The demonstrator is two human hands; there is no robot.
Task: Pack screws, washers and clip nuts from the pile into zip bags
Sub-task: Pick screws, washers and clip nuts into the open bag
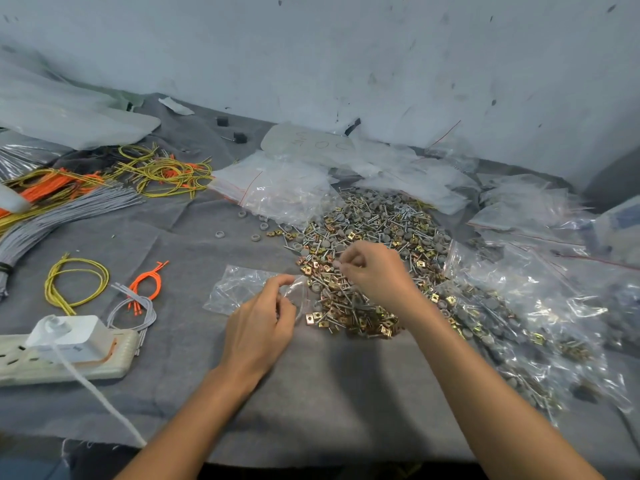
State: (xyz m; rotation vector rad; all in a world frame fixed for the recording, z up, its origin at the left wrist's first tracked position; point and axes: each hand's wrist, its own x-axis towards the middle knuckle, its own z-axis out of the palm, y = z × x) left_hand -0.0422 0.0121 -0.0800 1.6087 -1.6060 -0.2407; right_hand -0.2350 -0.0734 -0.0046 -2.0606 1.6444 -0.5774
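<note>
Crosswise lies the zip bag (235,289), mouth rightward toward the pile (374,230).

head-worn view, looking forward and down, close over grey cloth (311,393), wall behind.

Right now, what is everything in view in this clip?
pile: one, silver, grey and brass hardware, centre
zip bag: one, clear, left of pile
filled bags: several, clear, right
other bags: heap, clear, behind pile
yellow wires: several, yellow, left
orange wires: several, orange, left
grey wires: bundle, grey, far left
power strip: one, cream, near left
adapter: one, white, on power strip
cloth: one, grey, under everything
left hand: fingers pinch zip bag's mouth
right hand: fingers curled over pile
</note>
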